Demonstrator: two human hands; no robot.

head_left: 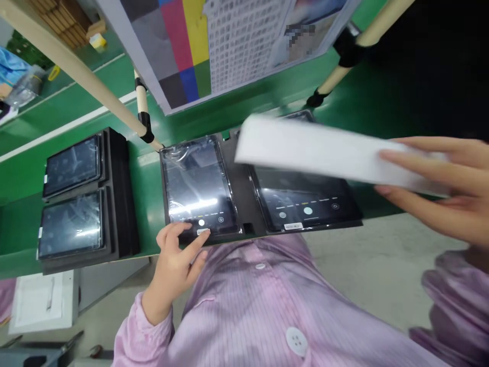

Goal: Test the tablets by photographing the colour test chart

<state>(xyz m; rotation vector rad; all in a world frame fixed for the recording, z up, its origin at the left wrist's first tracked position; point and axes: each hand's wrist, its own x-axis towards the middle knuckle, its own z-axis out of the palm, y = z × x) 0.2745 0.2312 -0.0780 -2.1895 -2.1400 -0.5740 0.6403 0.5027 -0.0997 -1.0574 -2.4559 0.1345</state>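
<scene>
Where the green table (147,214) ends at the person's front, two dark tablets lie side by side in a black tray (240,191). The left tablet (194,178) looks glossy under what seems a clear film, with a bright streak of glare across its lower half; the right tablet (305,204) is partly hidden behind a long white slab (305,148), blurred and slightly tilted, above it. Both lit screens show a round pale button near the lower edge, with a row of tiny words above it.

The left hand (173,265) reaches up from below, fingers loosely spread, one fingertip at the left tablet's lower edge, by its label (203,232). Coming in from the side, the right hand (451,178) pinches the slab's near end between thumb and fingers.

A white label (293,226) also sits at the right tablet's bottom edge; the print on both labels is too small to read.
</scene>
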